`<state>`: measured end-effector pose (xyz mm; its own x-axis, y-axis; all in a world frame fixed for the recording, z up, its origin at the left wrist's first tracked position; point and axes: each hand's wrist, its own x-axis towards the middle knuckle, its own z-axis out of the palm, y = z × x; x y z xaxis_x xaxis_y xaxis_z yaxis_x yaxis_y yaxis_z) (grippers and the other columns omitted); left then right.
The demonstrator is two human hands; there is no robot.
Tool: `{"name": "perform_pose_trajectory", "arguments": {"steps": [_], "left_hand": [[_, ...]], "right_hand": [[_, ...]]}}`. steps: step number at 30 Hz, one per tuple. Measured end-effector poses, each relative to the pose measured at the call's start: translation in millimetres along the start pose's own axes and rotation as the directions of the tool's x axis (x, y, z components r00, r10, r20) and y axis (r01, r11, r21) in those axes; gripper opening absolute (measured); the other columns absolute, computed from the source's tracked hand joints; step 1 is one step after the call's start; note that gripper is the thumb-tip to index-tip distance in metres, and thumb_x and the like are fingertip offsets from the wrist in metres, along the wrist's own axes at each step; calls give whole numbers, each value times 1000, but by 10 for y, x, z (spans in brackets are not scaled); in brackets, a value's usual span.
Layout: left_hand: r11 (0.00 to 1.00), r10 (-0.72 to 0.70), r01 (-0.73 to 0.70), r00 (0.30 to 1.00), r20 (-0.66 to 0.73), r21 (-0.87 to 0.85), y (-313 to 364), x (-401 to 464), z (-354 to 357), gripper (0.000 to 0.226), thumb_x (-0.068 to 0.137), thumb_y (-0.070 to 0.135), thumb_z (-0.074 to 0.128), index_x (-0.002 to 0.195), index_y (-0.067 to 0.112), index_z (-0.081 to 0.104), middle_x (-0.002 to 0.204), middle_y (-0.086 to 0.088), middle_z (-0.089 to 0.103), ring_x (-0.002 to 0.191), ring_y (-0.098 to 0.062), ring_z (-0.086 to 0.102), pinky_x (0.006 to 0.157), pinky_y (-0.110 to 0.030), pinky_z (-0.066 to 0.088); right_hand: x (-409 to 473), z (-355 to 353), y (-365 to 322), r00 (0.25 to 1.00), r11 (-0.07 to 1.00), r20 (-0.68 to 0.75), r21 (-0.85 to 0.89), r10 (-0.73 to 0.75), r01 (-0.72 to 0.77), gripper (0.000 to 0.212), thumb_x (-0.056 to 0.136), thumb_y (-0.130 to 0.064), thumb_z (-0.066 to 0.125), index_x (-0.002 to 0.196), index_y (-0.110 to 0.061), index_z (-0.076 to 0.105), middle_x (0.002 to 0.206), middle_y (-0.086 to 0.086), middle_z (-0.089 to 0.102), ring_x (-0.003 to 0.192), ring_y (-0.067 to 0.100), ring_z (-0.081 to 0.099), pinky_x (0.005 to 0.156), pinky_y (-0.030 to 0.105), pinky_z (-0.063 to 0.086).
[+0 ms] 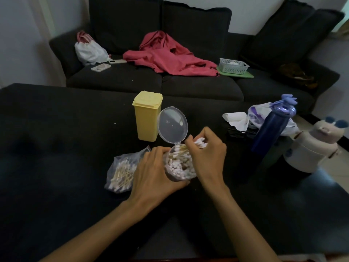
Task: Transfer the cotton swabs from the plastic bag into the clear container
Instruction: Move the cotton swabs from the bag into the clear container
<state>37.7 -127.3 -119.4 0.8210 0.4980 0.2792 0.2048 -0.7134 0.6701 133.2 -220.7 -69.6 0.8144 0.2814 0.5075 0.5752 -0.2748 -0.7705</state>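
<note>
a: nearest us, two bare forearms reach over the dark table (pixel 56 148). what are the hands at?

b: the left hand (pixel 153 173) curls round the clear container (pixel 179 167), tilted toward us, its hinged lid (pixel 172 124) swung up. the right hand (pixel 207 154) pinches a bundle of cotton swabs (pixel 200 143) at the mouth, fingers closed on them.

a: so which step?

b: loading, i'd say well along; the container looks nearly full. the plastic bag (pixel 120 172) lying just left of the left hand holds more.

a: next?

b: probably easing the bundle in straight, then reaching for the bag.
</note>
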Motion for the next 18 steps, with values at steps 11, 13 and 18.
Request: {"name": "perform_pose_trajectory", "arguments": {"steps": [11, 13, 18], "left_hand": [[990, 122, -114, 988, -97, 84, 9, 16, -37, 82, 56, 64, 75, 123, 29, 44, 112, 13, 47, 103, -4, 43, 85, -24, 37], [986, 144, -137, 986, -80, 97, 5, -12, -33, 82, 57, 67, 72, 125, 29, 43, 115, 13, 47, 105, -5, 44, 87, -25, 38], [997, 37, -42, 996, 79, 60, 26, 34, 42, 111, 46, 89, 34, 136, 24, 35, 132, 4, 42, 120, -11, 39, 101, -25, 27]], "right_hand": [[44, 24, 45, 922, 917, 58, 98, 383, -387, 13, 80, -16, 67, 72, -13, 57, 70, 0, 63, 66, 8, 62, 53, 15, 43], [19, 71, 22, 957, 958, 23, -8, 288, -288, 14, 79, -17, 68, 73, -13, 56, 69, -3, 61, 62, 3, 58, 51, 10, 39], [-74, 211, -27, 997, 984, 33, -166, 70, -64, 22, 90, -35, 57, 79, -19, 47, 68, -9, 54, 63, 4, 57, 62, 21, 46]]}}
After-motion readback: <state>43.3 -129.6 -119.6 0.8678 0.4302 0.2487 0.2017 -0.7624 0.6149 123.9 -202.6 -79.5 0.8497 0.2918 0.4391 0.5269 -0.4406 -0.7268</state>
